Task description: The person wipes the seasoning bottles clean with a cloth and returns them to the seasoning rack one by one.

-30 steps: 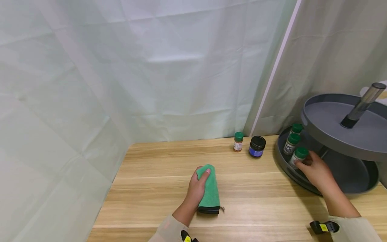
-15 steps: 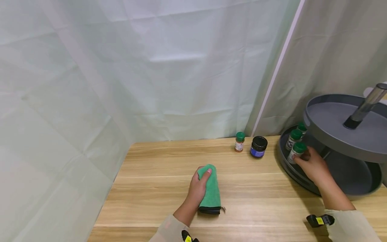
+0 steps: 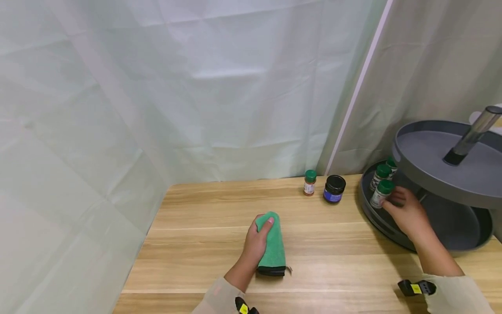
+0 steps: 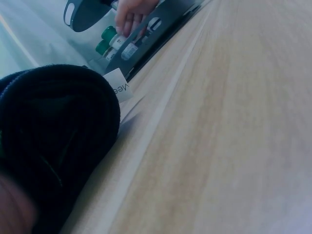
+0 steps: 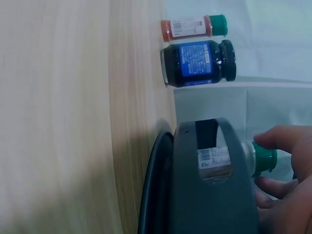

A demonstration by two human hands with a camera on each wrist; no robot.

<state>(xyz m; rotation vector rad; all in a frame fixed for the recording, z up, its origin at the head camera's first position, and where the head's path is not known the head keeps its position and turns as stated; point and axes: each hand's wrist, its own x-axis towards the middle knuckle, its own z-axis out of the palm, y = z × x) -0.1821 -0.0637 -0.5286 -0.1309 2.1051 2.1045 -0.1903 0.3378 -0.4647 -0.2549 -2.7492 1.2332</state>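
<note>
My left hand (image 3: 256,242) grips a folded green cloth (image 3: 273,248) with black edging over the wooden table; its rolled dark end and a white tag (image 4: 118,85) show in the left wrist view. My right hand (image 3: 409,213) reaches into the lower tier of a grey two-tier round tray (image 3: 443,226). Its thumb and fingers pinch a small green-capped spice jar (image 3: 380,196) near the cap (image 5: 264,158). Two more green-capped jars stand close behind it, the middle jar (image 3: 378,175) and the rear jar (image 3: 391,165), which is partly hidden by the upper tier.
Left of the tray, near the table's back edge, stand a green-capped jar with reddish contents (image 3: 309,185) and a black-lidded jar with a blue label (image 3: 333,192). The upper tier (image 3: 431,150) overhangs the lower one, with a metal post (image 3: 472,135). Pale curtains (image 3: 235,109) hang behind.
The jars in the lower tier have shifted slightly along its rim toward the back, and my right hand has moved along with the front one. The left hand and cloth stay put.
</note>
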